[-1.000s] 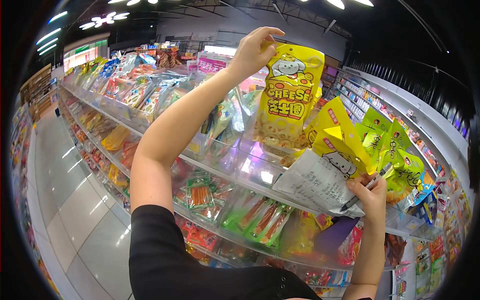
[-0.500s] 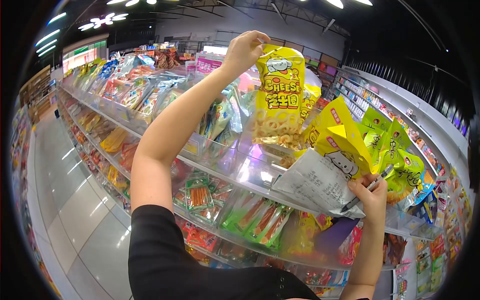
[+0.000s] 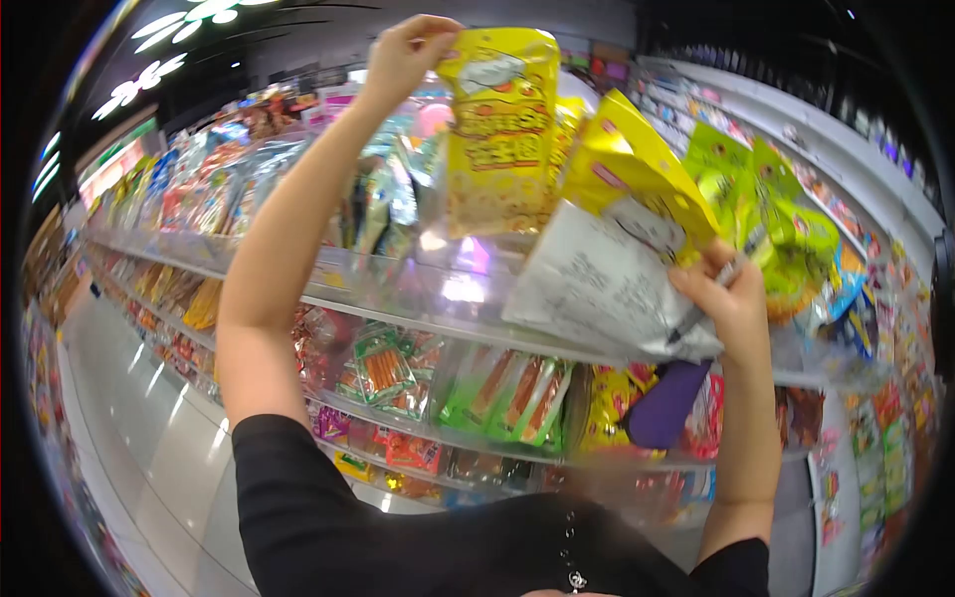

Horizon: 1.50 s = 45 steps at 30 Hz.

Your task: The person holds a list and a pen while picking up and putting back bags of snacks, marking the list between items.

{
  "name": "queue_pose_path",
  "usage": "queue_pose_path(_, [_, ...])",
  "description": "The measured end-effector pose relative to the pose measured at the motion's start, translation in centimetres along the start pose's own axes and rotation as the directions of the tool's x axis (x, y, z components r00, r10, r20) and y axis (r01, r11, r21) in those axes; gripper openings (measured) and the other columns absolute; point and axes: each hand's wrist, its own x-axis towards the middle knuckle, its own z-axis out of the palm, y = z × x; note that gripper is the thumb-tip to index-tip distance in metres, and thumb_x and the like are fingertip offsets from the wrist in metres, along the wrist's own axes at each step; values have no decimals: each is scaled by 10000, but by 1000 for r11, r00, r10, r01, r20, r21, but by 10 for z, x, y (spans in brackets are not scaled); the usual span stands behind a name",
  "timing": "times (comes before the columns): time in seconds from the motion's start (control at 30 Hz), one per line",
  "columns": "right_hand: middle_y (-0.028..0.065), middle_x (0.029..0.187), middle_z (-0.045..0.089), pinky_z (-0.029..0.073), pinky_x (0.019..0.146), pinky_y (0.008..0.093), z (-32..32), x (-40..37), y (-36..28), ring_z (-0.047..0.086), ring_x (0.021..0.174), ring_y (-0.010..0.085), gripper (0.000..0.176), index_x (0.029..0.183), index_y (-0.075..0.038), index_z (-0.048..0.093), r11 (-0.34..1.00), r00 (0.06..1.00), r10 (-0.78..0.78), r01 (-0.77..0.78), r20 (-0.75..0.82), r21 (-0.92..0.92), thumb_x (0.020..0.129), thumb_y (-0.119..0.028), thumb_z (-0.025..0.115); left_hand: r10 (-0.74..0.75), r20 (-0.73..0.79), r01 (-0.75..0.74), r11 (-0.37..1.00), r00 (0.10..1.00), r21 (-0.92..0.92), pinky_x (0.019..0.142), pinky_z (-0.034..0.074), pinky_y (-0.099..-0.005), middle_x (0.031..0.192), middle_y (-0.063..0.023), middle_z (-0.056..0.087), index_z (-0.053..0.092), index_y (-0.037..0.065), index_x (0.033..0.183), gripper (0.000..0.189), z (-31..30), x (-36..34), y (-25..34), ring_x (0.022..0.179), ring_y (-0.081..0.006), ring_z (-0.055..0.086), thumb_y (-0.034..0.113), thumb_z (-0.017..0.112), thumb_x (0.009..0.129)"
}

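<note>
My left hand (image 3: 416,52) pinches the top corner of a yellow cheese snack bag (image 3: 502,134), which hangs upright above the top shelf. My right hand (image 3: 724,294) is closed around a dark pen (image 3: 696,316) and the edge of a white sheet with handwriting (image 3: 602,284). Behind the sheet stands another yellow bag with a white cartoon animal (image 3: 637,164); whether my right hand also grips it, I cannot tell. Green snack bags (image 3: 786,214) are just beyond my right hand. The picture is somewhat blurred.
A tiered shelf with clear plastic edges (image 3: 398,298) crosses the view, full of packaged snacks. Packs of brown sticks (image 3: 383,370) and green-edged packs (image 3: 507,398) lie on the lower tier. Tiled floor (image 3: 149,398) shows at left, and wall shelves (image 3: 796,129) curve along the right.
The view has shifted. My left hand and the cheese bag now appear higher and further left. My right hand with the pen and sheet sits higher in view. Both hands keep their hold.
</note>
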Motion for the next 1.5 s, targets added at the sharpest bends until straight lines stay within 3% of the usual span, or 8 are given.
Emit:
queue_pose_path(0.17, [51,779,643,447,618,215,-4,15,1,583,662,88,384,1004,70,600,999,999,10,-8,-32,39,699,-117,738,-38,84,46,995,996,-93,672,496,-196,932,-39,662,641,40,1060,193,3,1,5,799,-71,601,125,548,913])
queue_pose_path(0.6, [77,866,639,481,668,235,-5,40,-18,611,736,113,466,1044,31,551,958,965,201,-230,168,174,673,-144,773,-153,-215,43,895,965,-445,708,495,-221,949,-46,632,575,17,1109,217,-19,31,38,808,-98,602,91,447,951])
queue_pose_path(0.9, [68,834,666,506,672,245,-6,44,-14,634,716,112,279,941,24,639,941,962,184,-233,204,245,713,-107,735,-305,-178,175,838,936,-517,725,517,-235,978,-60,632,546,14,1193,276,-42,40,24,825,-104,621,71,460,937])
queue_pose_path(1.07, [64,823,664,499,657,244,-8,45,-8,627,702,102,283,942,23,638,943,970,166,-208,176,259,718,-117,737,-287,146,316,751,947,-580,606,527,-255,900,-81,618,537,21,1187,273,-82,61,-1,783,-135,626,70,468,927])
queue_pose_path(1.2, [59,817,662,492,651,241,-8,46,-5,620,689,97,297,951,23,636,953,976,162,-193,143,235,719,-129,741,73,639,606,249,766,-755,669,497,-277,972,-123,602,575,49,1132,259,-96,77,-11,899,-158,607,100,431,923])
queue_pose_path(1.3, [53,811,662,493,660,237,-10,48,-3,621,692,98,329,985,30,631,941,964,149,-206,220,267,723,-138,740,-455,63,440,803,888,-402,530,481,-248,739,-35,596,602,39,1052,171,-21,41,73,584,-97,553,105,525,915])
queue_pose_path(1.4, [51,818,666,495,673,231,-6,43,-7,624,706,95,372,1048,25,626,954,981,153,-179,123,241,733,-145,729,-502,49,498,831,863,-248,459,423,-232,711,-31,585,613,19,975,134,16,21,90,523,-82,504,58,515,892])
queue_pose_path(1.5, [53,840,669,496,687,225,-13,40,-16,626,727,90,402,1097,8,621,972,950,131,-179,283,153,742,-153,718,-434,142,455,870,889,-191,619,472,-241,805,-59,630,619,-7,987,263,21,13,37,670,-118,574,-1,387,863])
